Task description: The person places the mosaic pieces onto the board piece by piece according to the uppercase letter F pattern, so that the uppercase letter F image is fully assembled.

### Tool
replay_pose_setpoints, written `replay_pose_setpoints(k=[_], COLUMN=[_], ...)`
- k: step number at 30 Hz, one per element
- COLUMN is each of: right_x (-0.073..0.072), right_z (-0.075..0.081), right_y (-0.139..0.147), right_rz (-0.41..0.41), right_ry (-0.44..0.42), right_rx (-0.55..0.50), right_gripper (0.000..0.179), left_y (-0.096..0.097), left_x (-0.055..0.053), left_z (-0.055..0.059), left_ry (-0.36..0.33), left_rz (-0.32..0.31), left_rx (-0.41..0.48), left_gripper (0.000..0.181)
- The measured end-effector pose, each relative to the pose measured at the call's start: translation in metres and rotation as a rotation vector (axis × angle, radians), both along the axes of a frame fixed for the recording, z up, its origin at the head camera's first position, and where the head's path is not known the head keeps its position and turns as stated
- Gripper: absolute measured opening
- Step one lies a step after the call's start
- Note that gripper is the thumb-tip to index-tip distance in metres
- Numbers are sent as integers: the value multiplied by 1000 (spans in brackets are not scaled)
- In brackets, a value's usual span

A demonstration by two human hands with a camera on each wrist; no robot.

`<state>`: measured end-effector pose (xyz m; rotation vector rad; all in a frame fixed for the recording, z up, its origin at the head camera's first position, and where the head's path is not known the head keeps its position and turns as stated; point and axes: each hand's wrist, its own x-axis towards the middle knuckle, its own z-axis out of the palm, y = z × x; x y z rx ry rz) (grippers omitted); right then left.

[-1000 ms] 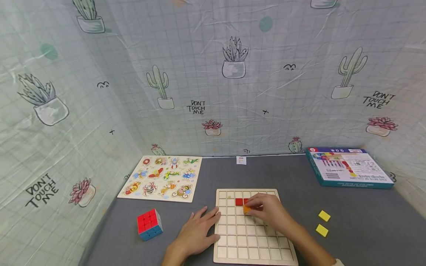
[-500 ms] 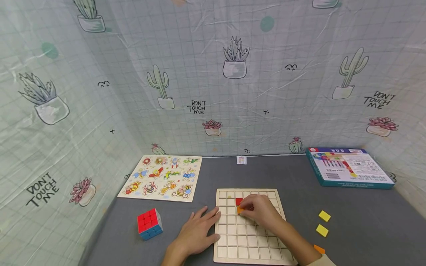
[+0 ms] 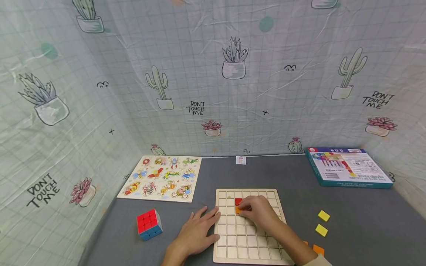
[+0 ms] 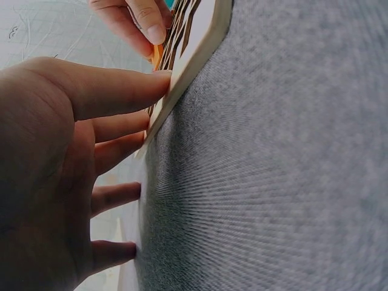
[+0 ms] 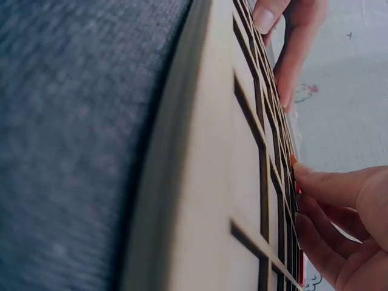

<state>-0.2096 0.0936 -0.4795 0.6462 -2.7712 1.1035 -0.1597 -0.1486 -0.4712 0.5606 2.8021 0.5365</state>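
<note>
A wooden grid board [image 3: 232, 252] lies on the table in front of me. My left hand [image 3: 197, 232] rests beside its left edge, fingers spread, with the thumb touching the rim in the left wrist view. Over the board, my right hand [image 3: 261, 212] pinches a small orange square tile [image 3: 237, 210] between thumb and fingertips. That tile is at a cell just below a red tile [image 3: 238, 201]; whether it lies flat in the cell I cannot tell. The right wrist view shows only a sliver of the orange tile [image 5: 293, 160] at the fingertips. My right hand hides the cells to the right.
Two yellow tiles [image 3: 322, 223] lie right of the board. Nearer, loose orange tiles [image 3: 318, 249] are partly hidden by my right forearm. A puzzle cube [image 3: 149, 224] stands at left, behind it an insect puzzle board [image 3: 163, 179]. A flat box [image 3: 352, 168] lies at back right.
My right hand has carried the orange tile a short way left, from below the second red tile to below the left one. The left hand has stayed in place.
</note>
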Motion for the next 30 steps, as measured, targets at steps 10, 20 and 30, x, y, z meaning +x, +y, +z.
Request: replay_pose_setpoints(k=[10,20,30], right_x=[1,0,6], right_z=[-2,-2,23], right_y=[-1,0,21], right_rz=[-25,-13,49], right_ry=[21,20,-51], right_rx=[28,24,-6], right_gripper=[13,13,21], left_y=[0,0,-1], left_x=[1,2,2], left_z=[0,2,1], left_ry=[-8,5,5], left_rz=[5,4,-3], left_rx=[3,-2,10], left_gripper=[65,65,64])
